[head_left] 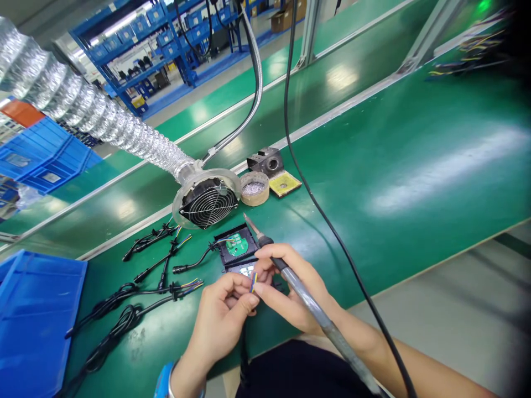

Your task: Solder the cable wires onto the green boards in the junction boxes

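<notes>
My left hand point(222, 318) pinches the end of a black cable point(244, 345), whose blue and yellow wires point(254, 282) stick up between my fingertips. In my right hand point(305, 282) lies a soldering iron point(305, 298), its tip pointing up and away over the bench. The right thumb and fingers are also at the wires, close against the left fingertips. Just beyond the hands is an open black housing point(224, 255) with a green circuit board point(237, 244) and a cable joined to it. A second board point(247, 270) is partly hidden behind my fingers.
A fume extractor fan point(211, 204) on a foil duct point(103, 119) hangs beyond the housing. Near it are a round tub point(254, 189), a yellow sponge point(285, 183) and an iron holder point(265, 161). Black cables point(120, 326) and a blue bin point(35, 320) are at left. The iron's cord point(327, 221) crosses the bench.
</notes>
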